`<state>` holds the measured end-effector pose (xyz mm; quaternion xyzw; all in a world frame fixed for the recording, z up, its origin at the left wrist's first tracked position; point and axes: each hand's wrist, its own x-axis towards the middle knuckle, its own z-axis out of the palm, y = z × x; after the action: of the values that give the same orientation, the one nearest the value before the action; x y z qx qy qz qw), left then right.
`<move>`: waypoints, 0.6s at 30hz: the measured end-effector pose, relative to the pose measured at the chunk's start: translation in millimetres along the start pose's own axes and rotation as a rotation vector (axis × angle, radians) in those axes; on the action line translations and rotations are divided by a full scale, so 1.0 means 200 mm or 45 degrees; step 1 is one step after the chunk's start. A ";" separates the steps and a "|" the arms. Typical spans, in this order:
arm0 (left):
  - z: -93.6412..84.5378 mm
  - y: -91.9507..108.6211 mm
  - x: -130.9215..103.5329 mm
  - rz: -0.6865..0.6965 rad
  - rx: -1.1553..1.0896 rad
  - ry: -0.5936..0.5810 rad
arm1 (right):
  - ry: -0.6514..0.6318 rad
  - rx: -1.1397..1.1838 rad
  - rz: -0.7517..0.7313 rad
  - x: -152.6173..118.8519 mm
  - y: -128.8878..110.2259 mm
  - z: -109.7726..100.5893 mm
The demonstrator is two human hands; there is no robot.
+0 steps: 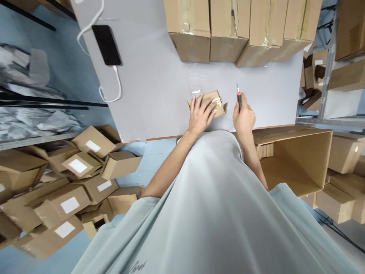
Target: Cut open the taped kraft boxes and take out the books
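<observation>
A small cardboard box [219, 110] lies near the front edge of the light grey table, with shiny clear tape on its top and a flap sticking out at its right end. My left hand [200, 114] rests on top of it, fingers spread and pressing it to the table. To the right of the box, my right hand [244, 116] is closed around a red and black utility knife [239, 98]. The blade points away from me, apart from the box. A strip of clear tape [196, 91] shows just beyond the box.
Taped cartons [228, 34] stand in a row at the table's far side. A phone [107, 45] with a white cable [118, 85] lies at the left. An open carton [296, 160] is below the table's right edge; a pile of boxes [68, 182] fills the floor at left.
</observation>
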<state>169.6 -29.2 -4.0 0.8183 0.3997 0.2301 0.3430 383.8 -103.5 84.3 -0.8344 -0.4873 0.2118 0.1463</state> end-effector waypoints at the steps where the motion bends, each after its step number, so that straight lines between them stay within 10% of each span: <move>1: -0.03 -0.03 -0.04 0.008 0.018 0.008 | 0.022 -0.045 0.050 0.06 0.06 0.05; 9: -0.35 -0.15 -0.40 -0.120 0.092 0.233 | -0.234 -0.342 0.286 0.20 0.34 0.39; 13: -0.43 -0.11 -0.46 -0.243 0.050 0.321 | -0.192 -0.052 0.101 0.21 0.26 0.46; 18: -0.43 -0.04 -0.47 -0.487 -0.027 0.453 | -0.519 0.614 0.047 0.22 0.03 0.48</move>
<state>55.6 -69.0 37.3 0.6709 0.5987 0.3055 0.3132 360.3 -64.6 -11.7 -0.7248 -0.4272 0.4867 0.2352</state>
